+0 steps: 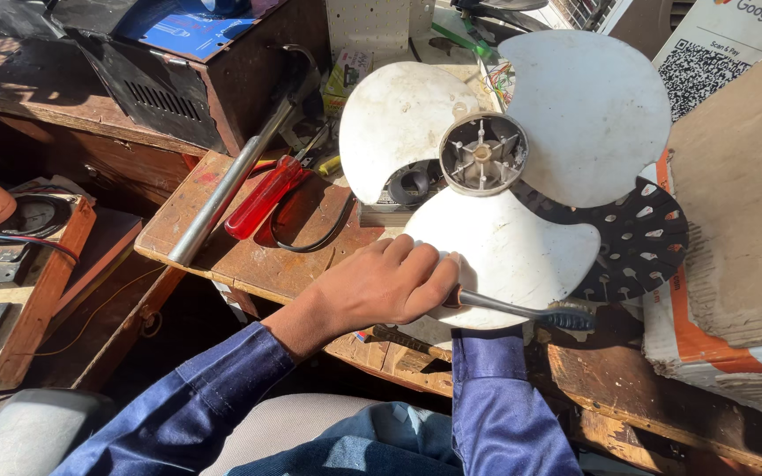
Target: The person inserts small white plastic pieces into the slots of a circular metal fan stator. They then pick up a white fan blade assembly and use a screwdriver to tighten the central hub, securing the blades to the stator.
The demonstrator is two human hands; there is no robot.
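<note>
The white three-bladed fan [504, 167] lies hub-up on the wooden workbench [249, 256] in front of you. Your left hand [390, 282] rests on its nearest blade, fingers curled around a dark-handled brush [522, 310]. Your right hand is hidden under that blade, so its grip can't be told. A red screwdriver [262, 198] lies well to the left.
</note>
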